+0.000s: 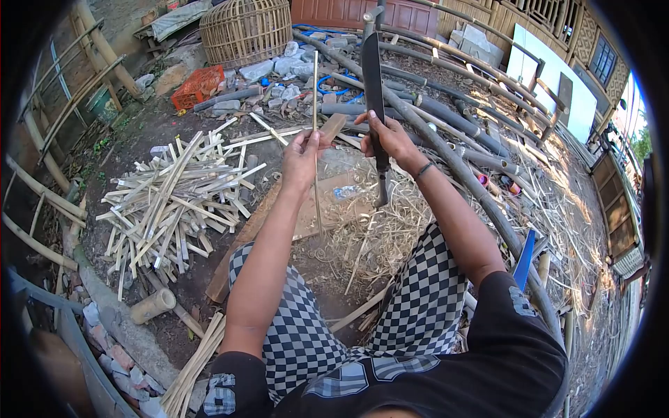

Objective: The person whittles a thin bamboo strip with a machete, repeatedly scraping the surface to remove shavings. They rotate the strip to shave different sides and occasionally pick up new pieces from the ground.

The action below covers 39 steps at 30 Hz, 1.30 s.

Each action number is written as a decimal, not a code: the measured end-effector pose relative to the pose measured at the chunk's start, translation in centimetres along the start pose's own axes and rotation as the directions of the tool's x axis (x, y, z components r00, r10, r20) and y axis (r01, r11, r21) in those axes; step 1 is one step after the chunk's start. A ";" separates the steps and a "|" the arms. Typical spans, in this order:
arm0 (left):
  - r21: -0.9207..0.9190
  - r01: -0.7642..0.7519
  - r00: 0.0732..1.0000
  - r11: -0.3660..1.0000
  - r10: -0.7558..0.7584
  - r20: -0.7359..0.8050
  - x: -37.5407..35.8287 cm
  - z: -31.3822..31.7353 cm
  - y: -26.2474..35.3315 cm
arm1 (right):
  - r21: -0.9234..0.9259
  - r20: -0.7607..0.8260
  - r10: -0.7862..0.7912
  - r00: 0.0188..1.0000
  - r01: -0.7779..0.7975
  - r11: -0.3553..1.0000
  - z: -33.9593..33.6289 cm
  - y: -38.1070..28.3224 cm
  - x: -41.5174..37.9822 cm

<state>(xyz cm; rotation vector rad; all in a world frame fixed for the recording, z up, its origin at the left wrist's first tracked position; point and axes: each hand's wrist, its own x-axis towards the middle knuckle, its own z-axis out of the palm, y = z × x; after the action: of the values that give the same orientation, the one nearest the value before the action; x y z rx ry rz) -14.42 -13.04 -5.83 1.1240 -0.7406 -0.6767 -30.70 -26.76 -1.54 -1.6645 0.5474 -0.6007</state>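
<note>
My left hand (302, 161) pinches a thin bamboo strip (316, 90), which stands upright in front of me. In my right hand (391, 143) is a machete (372, 70), its dark broad blade pointing up and its handle end hanging below the fist. Strip and blade are apart, roughly side by side. Beneath both hands, curly bamboo shavings (362, 237) cover the ground between my knees. A short wooden block (333, 127) lies just beyond, between the hands.
A heap of split bamboo strips (174, 202) lies at left, with another bundle (195, 369) by my left leg. A long pole (446, 146) slants past my right side, near a blue saw blade (524, 259). Farther off are an orange crate (198, 87) and a woven basket (245, 31).
</note>
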 end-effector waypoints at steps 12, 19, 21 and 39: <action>0.402 -0.113 0.993 0.908 0.118 0.014 1.1 -1.1 -3.7 | 0.037 0.044 0.091 0.995 -0.093 0.995 2.4 -1.1 -0.9; 0.678 -0.095 0.987 0.729 0.159 -0.033 0.0 -1.0 -0.7 | -0.063 0.054 0.104 0.993 -0.101 0.993 3.3 -1.0 -0.8; 0.678 -0.167 0.975 0.716 0.220 0.009 0.3 -1.8 -0.4 | -0.054 0.066 0.094 0.993 -0.091 0.994 3.3 -0.9 -0.8; 0.598 -0.328 0.941 0.731 0.310 0.137 -0.1 -4.1 4.1 | -0.106 0.063 0.100 0.993 -0.093 0.990 3.3 -1.0 -1.0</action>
<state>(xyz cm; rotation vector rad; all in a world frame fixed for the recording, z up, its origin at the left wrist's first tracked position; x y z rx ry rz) -10.80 -9.56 -2.95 1.5289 -1.2017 -0.1386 -29.30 -23.49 -1.10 -1.7386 0.6142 -0.4502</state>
